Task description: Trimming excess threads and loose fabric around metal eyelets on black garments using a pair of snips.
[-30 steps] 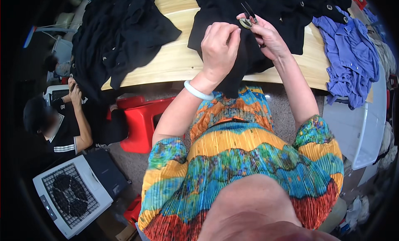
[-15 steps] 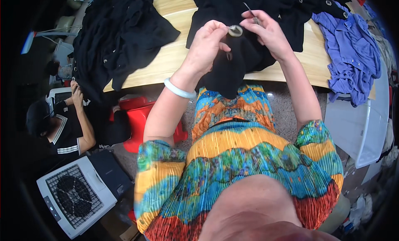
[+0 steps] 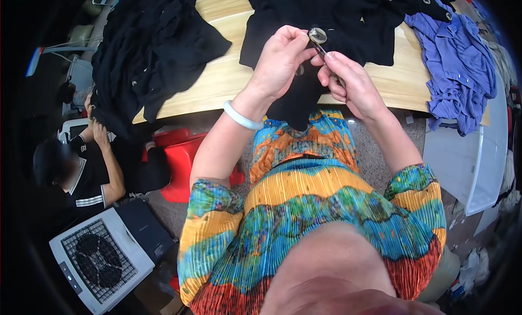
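My left hand is closed in a pinch on a black garment by a large round, shiny button, above the table's near edge. A slim, dark metal tool is gripped in my right hand. Its tip meets the button's lower left side, close to my left fingertips. Whether it is snips or tweezers cannot be made out. The garment hangs down over my lap, and another such button shows on it below my left hand.
More black garments are heaped at the table's left. A purple garment hangs over its right edge, above a white plastic bin. At left, a person handles black cloth near a red stool and a fan unit.
My right hand has moved down and turned, bringing the tool's tip from pointing away to the button. My left hand has shifted slightly right with the button.
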{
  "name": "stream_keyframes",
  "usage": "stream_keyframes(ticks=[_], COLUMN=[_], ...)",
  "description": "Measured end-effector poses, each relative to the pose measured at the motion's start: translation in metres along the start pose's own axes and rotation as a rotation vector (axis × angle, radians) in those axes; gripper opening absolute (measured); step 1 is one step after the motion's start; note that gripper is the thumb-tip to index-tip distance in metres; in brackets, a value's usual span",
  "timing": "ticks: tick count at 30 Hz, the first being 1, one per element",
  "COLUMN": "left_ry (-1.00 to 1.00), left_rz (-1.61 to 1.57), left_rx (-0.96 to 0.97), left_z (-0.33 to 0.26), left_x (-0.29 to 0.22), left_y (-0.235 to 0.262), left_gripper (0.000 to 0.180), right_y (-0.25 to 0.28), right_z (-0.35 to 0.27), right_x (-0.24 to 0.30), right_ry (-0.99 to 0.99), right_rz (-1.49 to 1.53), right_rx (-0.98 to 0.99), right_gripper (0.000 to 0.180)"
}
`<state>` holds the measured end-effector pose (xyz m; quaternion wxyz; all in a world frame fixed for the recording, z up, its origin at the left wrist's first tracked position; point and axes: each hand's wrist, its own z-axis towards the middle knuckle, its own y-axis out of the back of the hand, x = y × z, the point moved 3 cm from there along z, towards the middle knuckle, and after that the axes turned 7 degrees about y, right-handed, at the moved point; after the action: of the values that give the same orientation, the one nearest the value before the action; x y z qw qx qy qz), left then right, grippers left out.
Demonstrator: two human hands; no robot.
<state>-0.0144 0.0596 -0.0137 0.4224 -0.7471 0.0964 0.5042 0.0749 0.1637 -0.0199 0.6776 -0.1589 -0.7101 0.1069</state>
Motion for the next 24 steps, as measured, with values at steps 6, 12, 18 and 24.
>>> stream_keyframes(ticks=[6,12,18,24], left_ry=[-0.015,-0.04,-0.01,-0.043], left_rz=[0.062,0.228,0.239,0.079], left_rx=[0.011,0.034,0.043,0.058], left_z=[0.001,0.002,0.001,0.001], left_x=[0.005,0.007,0.003,-0.011], left_y=[0.007,0.013,0.015,0.018], left_gripper=[0.007,0.008,0.009,0.007], right_y=[0.007,0.012,0.016,0.012], right_z=[0.01,0.018,0.021,0.024], right_x=[-0.003,0.001,0.004,0.021], right_ry=[0.01,0.035,0.015,0.499], right_rz=[-0.026,-0.045,-0.127,-0.609], right_rx=[0.021,0.038,0.062,-0.212], right_gripper=[0.028,0.024,0.023,0.032])
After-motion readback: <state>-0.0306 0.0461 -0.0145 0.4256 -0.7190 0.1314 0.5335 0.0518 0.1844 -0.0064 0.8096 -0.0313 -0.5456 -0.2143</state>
